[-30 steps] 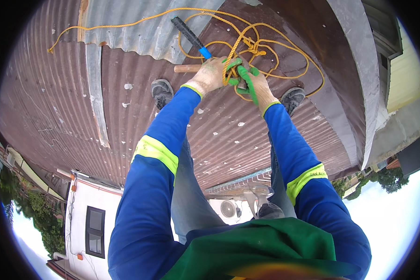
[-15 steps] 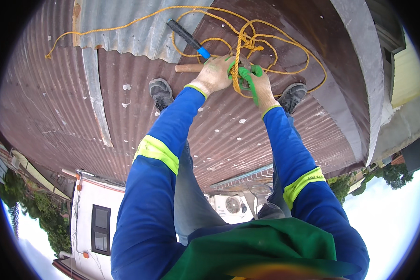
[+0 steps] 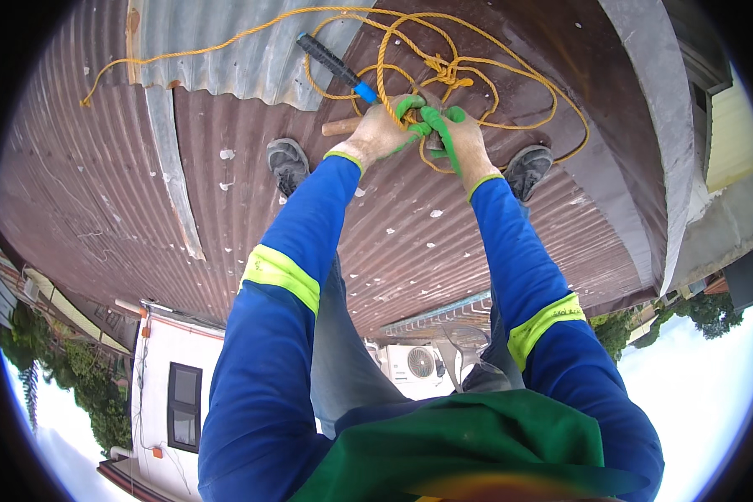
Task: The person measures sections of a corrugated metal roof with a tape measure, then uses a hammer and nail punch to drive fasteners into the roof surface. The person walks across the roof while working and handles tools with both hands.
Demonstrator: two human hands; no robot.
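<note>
My left hand (image 3: 381, 132) and my right hand (image 3: 458, 140), in green-coated gloves, meet with fingers closed on yellow rope (image 3: 381, 69) just ahead of my body. A wooden handle (image 3: 337, 126) sticks out leftward from beneath my left hand; a greyish piece (image 3: 435, 145) shows between my hands, partly hidden, too unclear to name. A tool with a black-and-blue grip (image 3: 335, 67) lies just beyond my left hand. Loose loops and a knot of the rope lie on the roof around them, with one long end trailing left.
I stand on brown corrugated roofing (image 3: 226, 201), my shoes (image 3: 289, 166) either side. A grey corrugated sheet (image 3: 209, 75) lies ahead-left, curved flashing (image 3: 644, 125) along the right. Below the edge are a white wall with a window (image 3: 184, 406) and an outdoor cooling unit (image 3: 410, 361).
The rope strand at my hands has shifted left, toward my left hand. My fingers have changed position around the rope and now sit closer together. The rest looks much the same.
</note>
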